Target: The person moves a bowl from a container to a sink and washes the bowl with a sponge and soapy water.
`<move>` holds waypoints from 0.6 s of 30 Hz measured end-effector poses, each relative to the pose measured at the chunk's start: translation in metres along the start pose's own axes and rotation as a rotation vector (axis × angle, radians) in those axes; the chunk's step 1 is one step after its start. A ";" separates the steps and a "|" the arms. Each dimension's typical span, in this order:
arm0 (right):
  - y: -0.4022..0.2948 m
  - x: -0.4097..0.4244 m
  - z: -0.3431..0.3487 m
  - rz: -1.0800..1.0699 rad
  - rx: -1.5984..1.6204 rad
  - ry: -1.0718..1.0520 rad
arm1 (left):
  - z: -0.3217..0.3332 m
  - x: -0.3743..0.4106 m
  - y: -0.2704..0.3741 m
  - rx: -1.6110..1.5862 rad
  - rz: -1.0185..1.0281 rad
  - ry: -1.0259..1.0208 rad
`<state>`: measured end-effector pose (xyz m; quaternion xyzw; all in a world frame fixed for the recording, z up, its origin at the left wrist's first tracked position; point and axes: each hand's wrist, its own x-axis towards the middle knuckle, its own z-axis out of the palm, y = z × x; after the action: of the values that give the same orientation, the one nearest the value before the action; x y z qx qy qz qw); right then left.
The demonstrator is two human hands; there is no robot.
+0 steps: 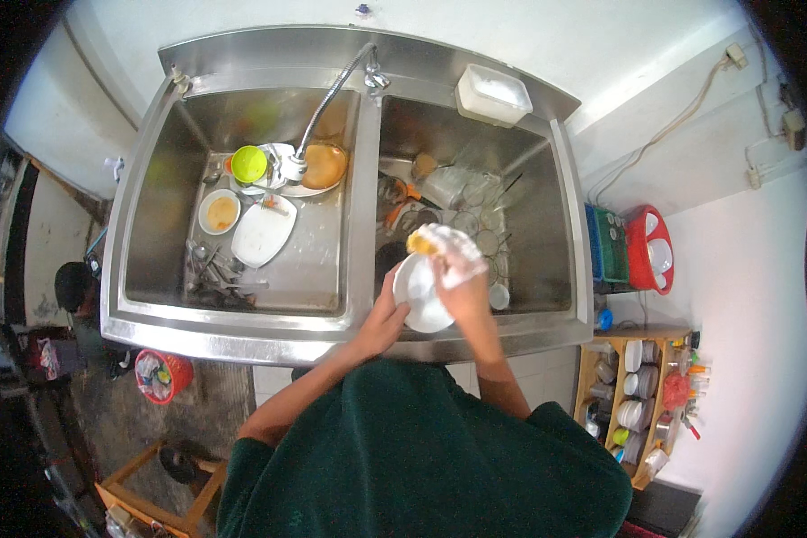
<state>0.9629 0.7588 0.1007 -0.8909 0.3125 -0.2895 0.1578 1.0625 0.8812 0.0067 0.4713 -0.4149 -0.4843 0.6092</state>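
Note:
Over the front of the right sink basin, my left hand (385, 319) grips the left rim of a white bowl (422, 296). My right hand (460, 286), partly covered in white suds, holds a foamy yellow sponge (422, 243) at the bowl's upper right side. Below them in the basin lie drinking glasses (474, 195) and utensils with orange parts (411, 195). In the left basin are a white oval plate (263, 232), a soiled white bowl (219, 212), a lime-green bowl (248, 164), an orange-brown stained plate (324, 167) and a pile of cutlery (215, 269).
A flexible metal faucet hose (329, 94) hangs over the left basin. A white plastic container (494, 94) rests at the back of the right basin. To the right stand a red basket (649, 250) and a wooden dish rack (615, 376). Another person (77, 289) is at far left.

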 end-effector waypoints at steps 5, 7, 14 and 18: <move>-0.050 -0.010 0.013 -0.076 0.162 -0.067 | 0.007 -0.003 -0.026 -0.057 0.051 0.164; -0.055 -0.007 0.010 -0.064 0.238 -0.082 | 0.006 -0.005 -0.027 -0.172 -0.005 0.138; 0.007 0.001 -0.016 0.233 0.247 0.136 | 0.002 0.000 0.004 0.004 0.019 0.140; 0.008 0.001 -0.018 0.131 0.081 0.113 | 0.000 0.000 0.005 0.007 -0.001 0.110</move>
<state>0.9488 0.7504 0.1110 -0.8436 0.3664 -0.3410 0.1943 1.0637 0.8812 0.0120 0.4994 -0.3822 -0.4565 0.6294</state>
